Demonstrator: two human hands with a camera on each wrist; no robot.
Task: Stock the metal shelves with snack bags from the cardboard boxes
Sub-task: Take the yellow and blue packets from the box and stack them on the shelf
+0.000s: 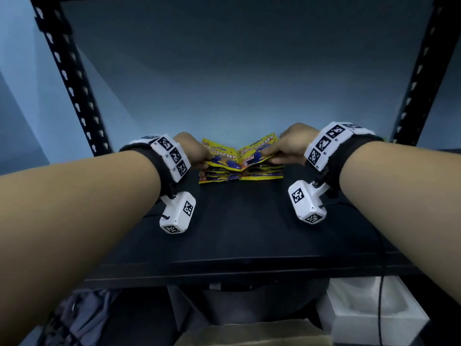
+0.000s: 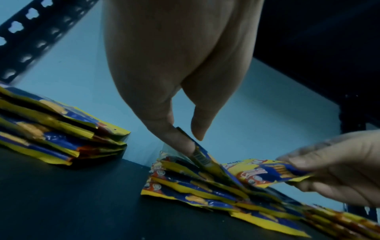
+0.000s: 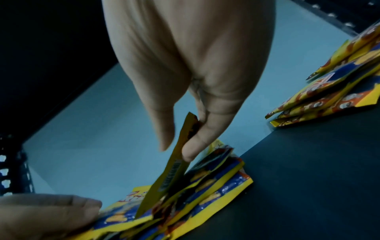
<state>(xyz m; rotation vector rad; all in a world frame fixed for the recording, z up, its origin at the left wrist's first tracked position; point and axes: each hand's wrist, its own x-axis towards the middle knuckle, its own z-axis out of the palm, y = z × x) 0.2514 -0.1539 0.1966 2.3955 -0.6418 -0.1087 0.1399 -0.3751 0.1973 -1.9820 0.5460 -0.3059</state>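
Note:
A stack of yellow and blue snack bags lies at the back of the black metal shelf. Its two top bags rise in a V. My left hand pinches the left bag's outer edge between thumb and finger, seen close in the left wrist view. My right hand pinches the right bag's edge. Each wrist view also shows the other hand: the right hand and the left hand. A second stack lies left of the middle one, a third stack right of it.
Black perforated uprights frame the shelf, with a pale blue wall behind. The front half of the shelf board is bare. Below the shelf sit a white box, a cardboard box and grey cloth.

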